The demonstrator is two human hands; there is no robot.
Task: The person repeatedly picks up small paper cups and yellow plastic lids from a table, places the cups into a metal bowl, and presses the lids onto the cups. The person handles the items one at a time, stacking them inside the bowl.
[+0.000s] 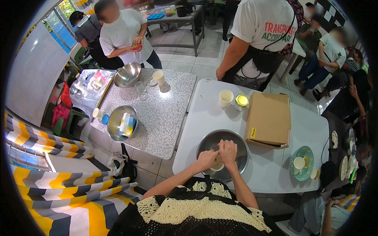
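Note:
Both my hands are over a steel mixing bowl [243,161] at the front of the white table. My left hand [207,159] is closed, its fingers curled inward against the other hand. Beside it my right hand [228,150] is closed too, knuckles up. Whatever they grip is hidden by the fingers. Below and between them, inside the bowl, shows a pale cup-like thing [217,163], partly covered by my hands and wrists. I cannot tell if either hand touches it.
Beyond the bowl stand a paper cup [226,98], a yellow-lidded glass jar [241,101] and a cardboard box [269,118]. A green patterned plate [302,163] holding small cups lies right. The speckled table [165,114] at left carries two steel bowls. A person [260,35] stands across the table.

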